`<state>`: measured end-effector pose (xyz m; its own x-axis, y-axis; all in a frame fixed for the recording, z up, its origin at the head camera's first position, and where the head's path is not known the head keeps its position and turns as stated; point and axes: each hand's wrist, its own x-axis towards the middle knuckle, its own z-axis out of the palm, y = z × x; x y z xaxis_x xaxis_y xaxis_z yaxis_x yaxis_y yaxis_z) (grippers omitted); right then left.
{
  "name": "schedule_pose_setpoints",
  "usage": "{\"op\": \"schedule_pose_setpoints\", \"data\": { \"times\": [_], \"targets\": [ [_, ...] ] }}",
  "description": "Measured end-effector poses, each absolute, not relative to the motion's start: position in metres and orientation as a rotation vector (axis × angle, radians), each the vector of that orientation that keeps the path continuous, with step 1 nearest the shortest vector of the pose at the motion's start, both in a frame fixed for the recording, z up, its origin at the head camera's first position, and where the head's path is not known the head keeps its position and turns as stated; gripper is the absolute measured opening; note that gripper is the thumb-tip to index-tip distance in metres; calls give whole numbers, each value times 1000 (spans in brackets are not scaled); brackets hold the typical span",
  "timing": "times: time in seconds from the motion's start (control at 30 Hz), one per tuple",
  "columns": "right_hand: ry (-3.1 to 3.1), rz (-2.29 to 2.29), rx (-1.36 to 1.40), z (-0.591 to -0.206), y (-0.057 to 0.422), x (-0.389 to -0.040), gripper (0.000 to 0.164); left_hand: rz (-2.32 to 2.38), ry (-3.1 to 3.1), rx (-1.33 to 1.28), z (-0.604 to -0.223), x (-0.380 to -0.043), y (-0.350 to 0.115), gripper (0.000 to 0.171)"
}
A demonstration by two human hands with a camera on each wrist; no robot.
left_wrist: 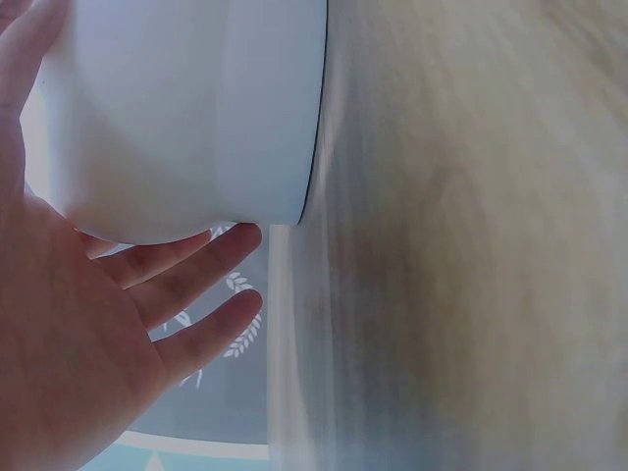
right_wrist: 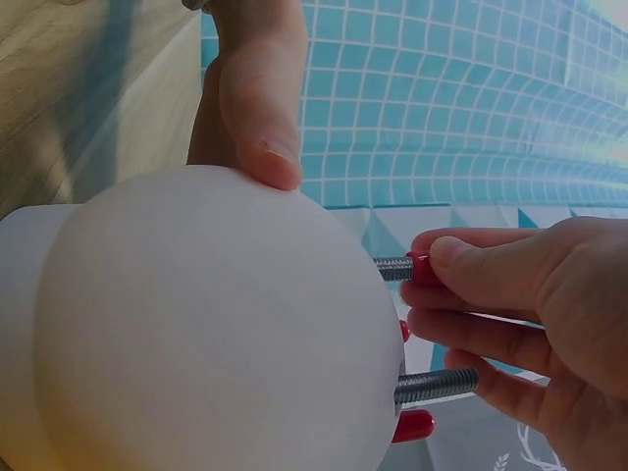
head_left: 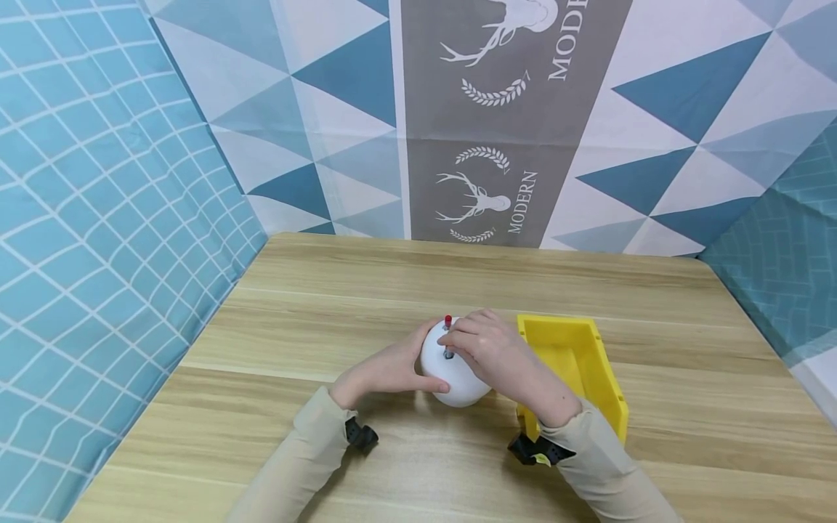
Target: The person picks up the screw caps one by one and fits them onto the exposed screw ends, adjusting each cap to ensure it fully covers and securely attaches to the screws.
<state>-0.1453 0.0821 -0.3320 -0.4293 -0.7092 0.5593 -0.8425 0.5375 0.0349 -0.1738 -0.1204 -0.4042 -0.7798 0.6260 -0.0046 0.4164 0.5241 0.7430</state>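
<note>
A white, round-topped object (head_left: 466, 383) stands on the wooden table, metal threaded studs rising from its top. My left hand (head_left: 395, 363) holds it from the left, thumb across the near side and fingers round the far side. Seen from the left wrist, the fingertips lie along its smooth wall (left_wrist: 186, 118). My right hand (head_left: 490, 350) is over the top. In the right wrist view, its thumb and fingers pinch a red cap (right_wrist: 422, 269) at the end of a threaded stud (right_wrist: 393, 269). A bare stud (right_wrist: 439, 385) sticks out beside it, near another red cap (right_wrist: 414, 426).
A yellow plastic bin (head_left: 609, 378) stands just right of the white object, partly behind my right forearm. The wooden tabletop (head_left: 314, 327) ends at a patterned backdrop (head_left: 353, 109). Blue tiled cloth (head_left: 98, 181) hangs along the left side.
</note>
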Motion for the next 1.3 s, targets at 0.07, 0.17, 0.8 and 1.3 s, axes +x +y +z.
{"op": "schedule_pose_setpoints", "data": {
  "times": [0.07, 0.17, 0.8, 1.3],
  "targets": [
    [-2252, 329, 1260, -333, 82, -145, 16, 1103, 2497, 872, -404, -174, -120, 102],
    [-2231, 319, 1265, -336, 81, -146, 16, 1102, 2497, 866, -403, -174, -120, 102],
    [-2292, 336, 1238, -342, 83, -144, 19, 1130, 2470, 893, -405, -176, -121, 101],
    [-2329, 399, 1222, -341, 88, -141, 29, 1115, 2473, 864, -406, -176, -120, 101]
  ]
}}
